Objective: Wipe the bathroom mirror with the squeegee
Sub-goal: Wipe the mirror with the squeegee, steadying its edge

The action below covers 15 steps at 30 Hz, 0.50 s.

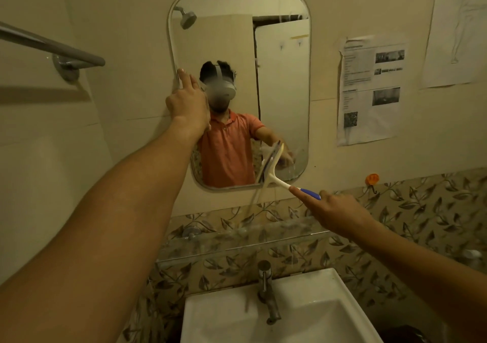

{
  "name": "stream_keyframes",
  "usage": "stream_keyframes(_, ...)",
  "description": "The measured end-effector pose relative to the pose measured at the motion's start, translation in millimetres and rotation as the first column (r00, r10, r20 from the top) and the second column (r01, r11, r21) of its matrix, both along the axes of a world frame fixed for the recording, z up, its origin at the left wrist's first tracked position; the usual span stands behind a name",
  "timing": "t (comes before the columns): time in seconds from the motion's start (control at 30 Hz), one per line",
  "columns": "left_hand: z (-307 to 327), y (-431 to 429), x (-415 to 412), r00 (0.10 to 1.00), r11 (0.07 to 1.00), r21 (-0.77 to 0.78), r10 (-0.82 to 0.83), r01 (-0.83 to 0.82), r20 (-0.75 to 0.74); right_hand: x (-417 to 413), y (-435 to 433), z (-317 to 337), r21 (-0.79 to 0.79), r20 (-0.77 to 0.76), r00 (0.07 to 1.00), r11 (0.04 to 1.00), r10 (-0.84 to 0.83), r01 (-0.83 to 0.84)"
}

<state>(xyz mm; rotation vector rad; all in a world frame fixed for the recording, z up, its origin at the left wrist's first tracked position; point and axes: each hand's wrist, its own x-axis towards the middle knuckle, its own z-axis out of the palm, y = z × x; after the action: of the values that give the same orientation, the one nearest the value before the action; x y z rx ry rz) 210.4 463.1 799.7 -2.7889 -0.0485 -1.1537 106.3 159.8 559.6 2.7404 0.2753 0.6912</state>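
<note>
The squeegee point(272, 167) is gripped at the blue end of its handle by the right hand point(340, 215), right of centre in the lower half of the frame. The fingers are closed round the handle and the index finger is laid straight along it towards the white neck. The white blade head is set against the lower right corner of the mirror point(226, 39). It is steeply tilted, with its upper end leaning to the right.

The left hand point(188, 103) is raised at centre left with its fingers extended and nothing held. The fingertips are placed on the left rim of the mirror, about halfway up. Whether the palm touches the glass cannot be told.

The mirror is fixed to the pale tiled wall in the upper centre of the frame. A person in an orange shirt and a shower head point(188, 18) are reflected in it.

Below the mirror, a glass shelf point(237, 240) is mounted across a band of leaf-patterned tiles point(421, 211). Beneath it, at bottom centre, a metal tap point(267, 290) stands at the back of a white basin point(316, 316).

A towel bar point(47, 43) is noted at upper left. Printed sheets point(371, 89) are stuck to the wall right of the mirror, and an orange hook point(372, 178) is fixed below them
</note>
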Motion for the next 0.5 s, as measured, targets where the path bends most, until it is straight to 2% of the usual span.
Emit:
stream_keyframes(0.13,-1.1,1.3,5.6,1.0,1.0,-0.011,-0.011,0.011,0.029,4.9,13.6,27.1,0.137,0.184,0.977,0.982,0.105,-0.131)
stream_keyframes(0.23,-1.9,1.2,10.7,0.998,1.0,-0.012,-0.02,0.021,0.063,11.5,34.2,44.1,0.192,0.254,0.959,0.966,0.123,-0.175)
stream_keyframes(0.33,-1.8,1.1,13.3,0.997,1.0,-0.001,-0.012,0.012,0.074,23.6,55.8,54.9,0.266,0.301,0.949,0.946,0.1,-0.184)
stream_keyframes(0.5,-1.6,0.6,10.2,0.999,0.999,0.033,0.02,-0.021,0.029,39.2,66.7,47.0,0.287,0.302,0.952,0.947,0.053,-0.143)
